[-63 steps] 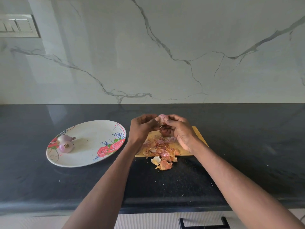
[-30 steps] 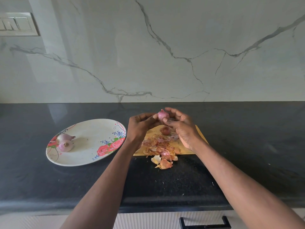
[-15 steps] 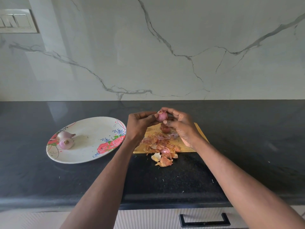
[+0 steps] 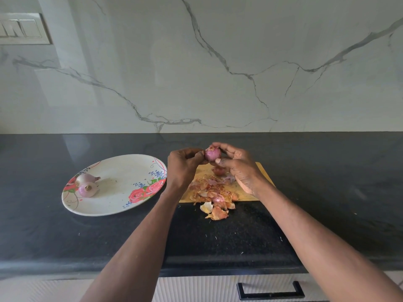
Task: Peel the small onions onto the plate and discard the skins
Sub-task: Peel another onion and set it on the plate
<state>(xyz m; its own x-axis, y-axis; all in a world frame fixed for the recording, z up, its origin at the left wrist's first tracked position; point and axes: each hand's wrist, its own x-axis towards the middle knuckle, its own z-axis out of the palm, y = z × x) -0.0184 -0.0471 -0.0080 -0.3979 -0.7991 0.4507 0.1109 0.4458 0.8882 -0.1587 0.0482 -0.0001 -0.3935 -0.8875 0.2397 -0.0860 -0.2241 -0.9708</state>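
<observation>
A small purple onion (image 4: pixel 212 153) is held above the wooden cutting board (image 4: pixel 262 174). My left hand (image 4: pixel 184 165) grips it from the left with curled fingers. My right hand (image 4: pixel 239 168) pinches it from the right between thumb and fingers. Under my hands another small onion (image 4: pixel 218 170) lies on the board. A pile of brown and pink onion skins (image 4: pixel 212 192) covers the board's front and spills onto the counter. The white floral plate (image 4: pixel 122 192) to the left holds two peeled onions (image 4: pixel 87 184) near its left rim.
The black stone counter (image 4: pixel 327 192) runs wall to wall, its front edge close to me. A marble backsplash rises behind. A switch panel (image 4: pixel 21 29) sits on the wall at upper left. A drawer with a black handle (image 4: pixel 270 290) is below the counter.
Both hands have lifted the onion a little off the board and turned it. More of its smooth purple surface shows now. The plate and skins have not moved.
</observation>
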